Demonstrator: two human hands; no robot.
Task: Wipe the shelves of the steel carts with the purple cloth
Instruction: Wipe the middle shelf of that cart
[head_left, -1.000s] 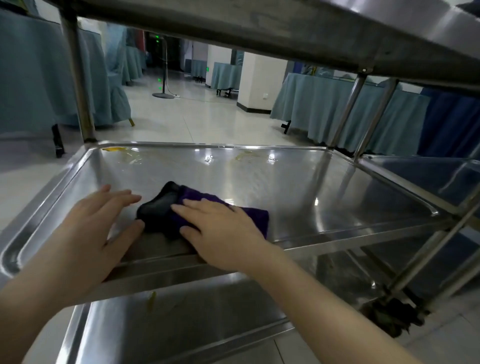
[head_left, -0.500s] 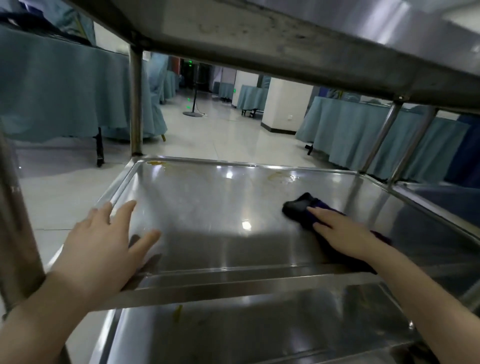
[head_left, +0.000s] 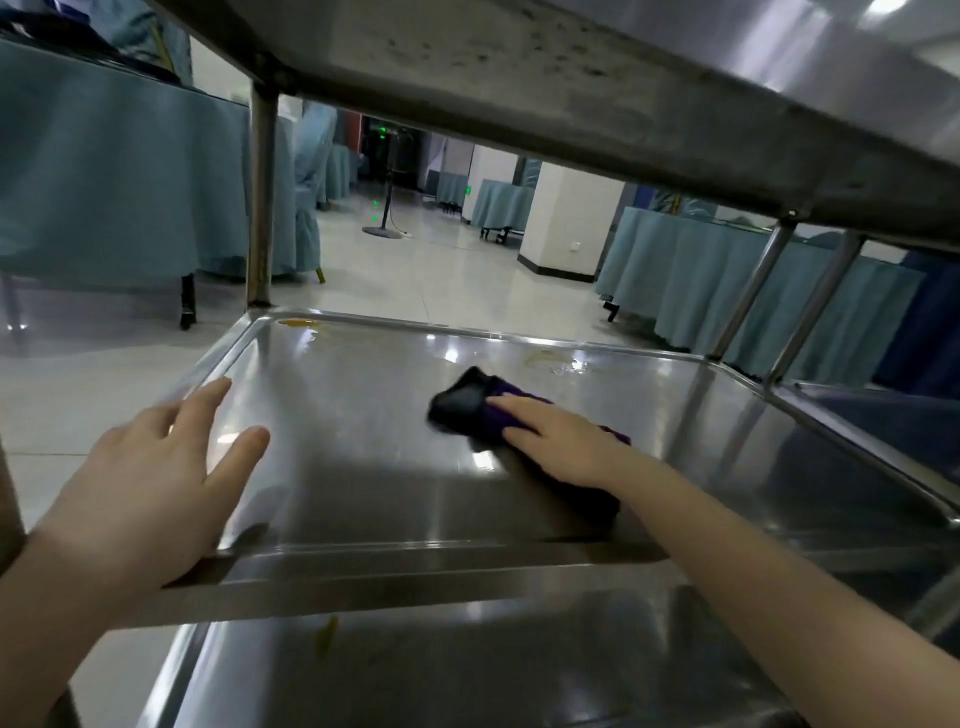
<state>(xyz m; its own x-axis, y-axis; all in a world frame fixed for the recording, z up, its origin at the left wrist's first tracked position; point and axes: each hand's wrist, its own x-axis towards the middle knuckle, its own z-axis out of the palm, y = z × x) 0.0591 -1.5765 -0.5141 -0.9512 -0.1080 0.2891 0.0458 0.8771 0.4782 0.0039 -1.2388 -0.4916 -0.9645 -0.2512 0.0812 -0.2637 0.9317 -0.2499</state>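
Note:
The purple cloth (head_left: 467, 408) lies bunched on the middle shelf (head_left: 363, 415) of the steel cart, right of centre. My right hand (head_left: 558, 441) presses flat on the cloth with straight fingers and covers its near part. My left hand (head_left: 150, 483) rests with spread fingers on the shelf's front left rim and holds nothing. Yellowish smears mark the shelf at the far left corner (head_left: 298, 323) and far middle (head_left: 545, 361).
The top shelf (head_left: 571, 88) hangs low overhead. The bottom shelf (head_left: 441, 670) carries a small yellow scrap (head_left: 326, 631). Upright posts stand at far left (head_left: 260, 208) and far right (head_left: 753, 291). A second cart's shelf (head_left: 883, 410) adjoins on the right. Cloth-draped tables surround the tiled floor.
My right hand has slid the cloth from the right part of the shelf back toward the middle. My left hand has stayed on the front left rim. The view has shifted slightly.

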